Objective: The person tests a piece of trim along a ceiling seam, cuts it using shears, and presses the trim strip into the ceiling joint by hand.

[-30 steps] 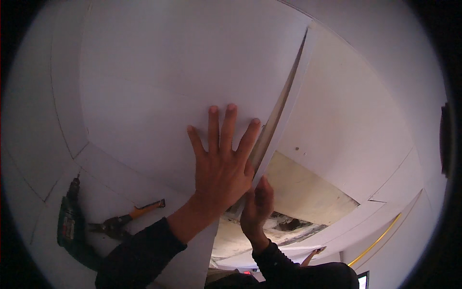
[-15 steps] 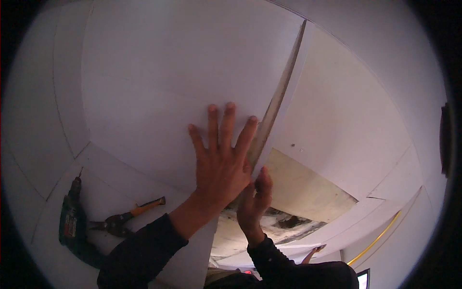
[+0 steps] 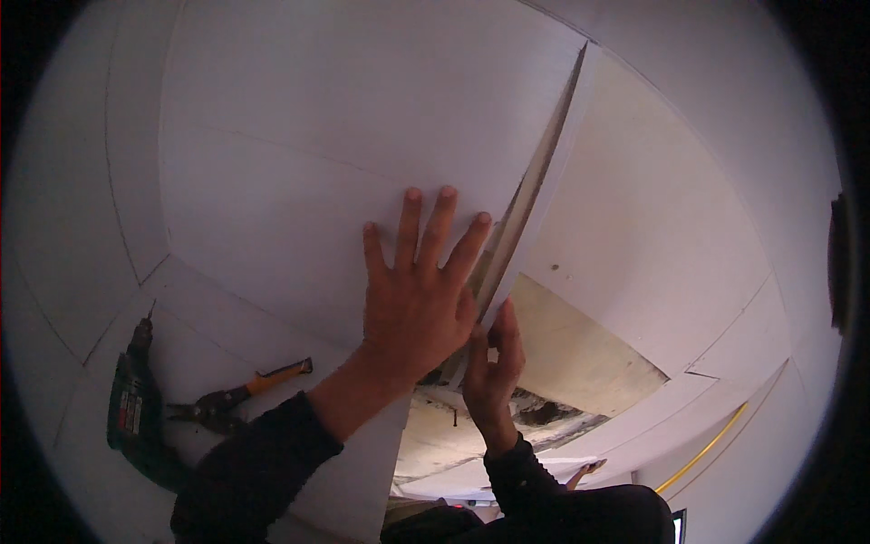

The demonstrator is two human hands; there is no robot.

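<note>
My left hand (image 3: 417,313) presses flat, fingers spread, on a large white panel (image 3: 299,208), near its right edge. Its thumb is beside a narrow dark gap. Just below and to the right, my right hand (image 3: 494,372) has its thumb and fingers closed around the lower end of a thin white strip (image 3: 544,195). This strip runs along the gap, and the gap widens toward my hands. Part of the grip is hidden behind the strip's end.
A green power drill (image 3: 136,417) and orange-handled snips (image 3: 231,399) lie on the white surface at lower left. Right of the strip is an opening with a stained, damaged beige surface (image 3: 580,331). Another person's hand (image 3: 589,470) and a yellow hose-like line (image 3: 702,453) show at lower right.
My right hand has moved slightly up and right along the strip's end. My left hand stays flat on the panel, and the view has shifted a little.
</note>
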